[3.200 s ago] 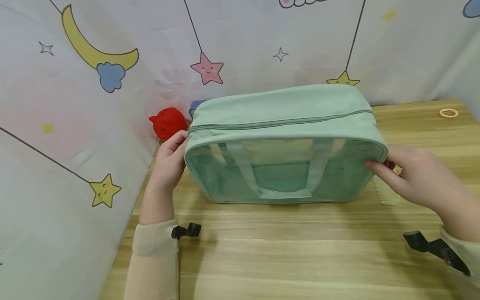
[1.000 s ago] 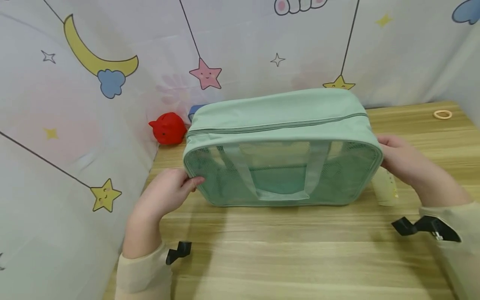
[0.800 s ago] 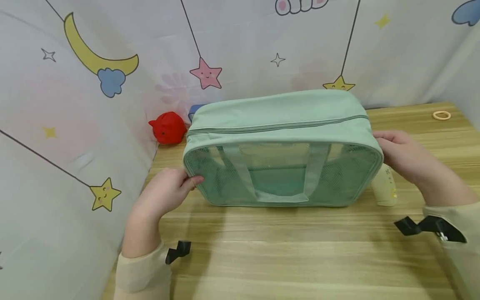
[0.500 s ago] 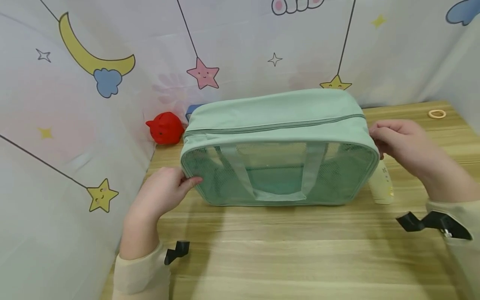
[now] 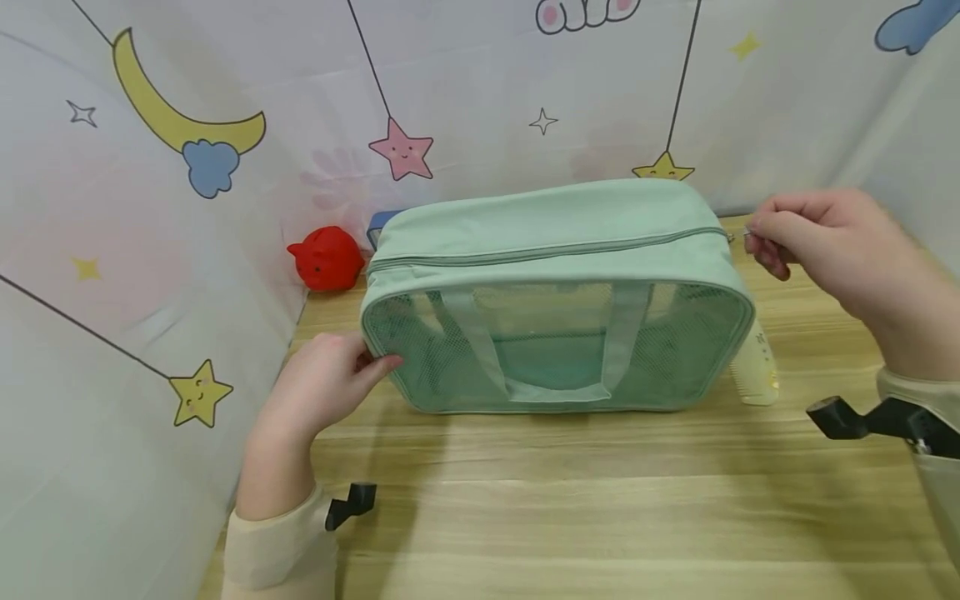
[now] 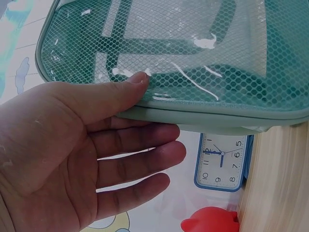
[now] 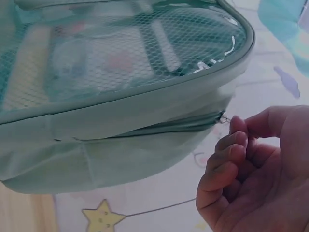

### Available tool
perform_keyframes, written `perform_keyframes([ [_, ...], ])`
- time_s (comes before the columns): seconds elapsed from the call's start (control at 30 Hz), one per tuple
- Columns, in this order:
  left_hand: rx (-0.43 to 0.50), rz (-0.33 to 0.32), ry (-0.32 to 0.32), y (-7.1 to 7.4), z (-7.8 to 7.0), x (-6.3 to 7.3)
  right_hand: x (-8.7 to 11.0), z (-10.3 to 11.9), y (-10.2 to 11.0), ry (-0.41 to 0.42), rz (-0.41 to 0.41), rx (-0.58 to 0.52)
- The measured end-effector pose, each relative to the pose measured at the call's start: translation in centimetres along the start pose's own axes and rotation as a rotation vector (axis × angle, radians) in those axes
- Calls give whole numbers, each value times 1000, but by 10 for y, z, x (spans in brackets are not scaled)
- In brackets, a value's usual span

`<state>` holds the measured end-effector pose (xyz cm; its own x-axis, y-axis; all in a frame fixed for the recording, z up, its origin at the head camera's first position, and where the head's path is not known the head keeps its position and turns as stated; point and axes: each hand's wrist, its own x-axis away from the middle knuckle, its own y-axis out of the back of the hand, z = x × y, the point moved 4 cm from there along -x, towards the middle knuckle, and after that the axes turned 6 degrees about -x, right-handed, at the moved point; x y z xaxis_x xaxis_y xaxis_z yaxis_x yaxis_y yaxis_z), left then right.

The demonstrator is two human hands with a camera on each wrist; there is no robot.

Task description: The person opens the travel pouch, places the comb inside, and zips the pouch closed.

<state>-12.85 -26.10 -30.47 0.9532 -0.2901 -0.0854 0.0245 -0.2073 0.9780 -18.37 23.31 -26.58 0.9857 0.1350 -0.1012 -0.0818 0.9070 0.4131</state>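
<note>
A mint-green zip bag [image 5: 555,221] with a clear mesh front [image 5: 551,358] and a strap handle stands on the wooden table. At its left edge my left hand [image 5: 330,383] pinches the side, thumb on the mesh front and index finger behind the rim; the other fingers extend loosely in the left wrist view. My right hand [image 5: 832,250] holds the small metal zipper pull [image 7: 225,118] between thumb and curled index finger, off the bag's upper right corner. The zipper [image 5: 555,252] runs across the top and looks closed along the part in view.
A red pig figure [image 5: 327,260] sits behind the bag's left side, beside a blue-framed clock [image 6: 222,162] mostly hidden in the head view. A pale yellow comb [image 5: 756,367] lies at the bag's right. A printed cloth [image 5: 480,75] hangs behind the table.
My right hand has risen from the bag's right side to the zipper end and now pinches the pull. My left hand moved lower on the left edge earlier, then stayed. The bag stands about the same.
</note>
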Motion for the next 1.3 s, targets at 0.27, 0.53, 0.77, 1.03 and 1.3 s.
perform_keyframes([
  [0.27,-9,1,-4,1,-2,0,-13,48,-8,87,71,399],
  [0.53,-24,-13,-8,2,0,2,-30,95,-53,261,326,927],
  [0.77,-20,8,4,0,2,1,-41,105,-75,268,487,996],
  [1.03,-25,3,-2,2,5,0,-44,97,-61,126,434,731],
  [1.3,-25,9,13,1,5,1,-43,97,-78,234,532,877],
])
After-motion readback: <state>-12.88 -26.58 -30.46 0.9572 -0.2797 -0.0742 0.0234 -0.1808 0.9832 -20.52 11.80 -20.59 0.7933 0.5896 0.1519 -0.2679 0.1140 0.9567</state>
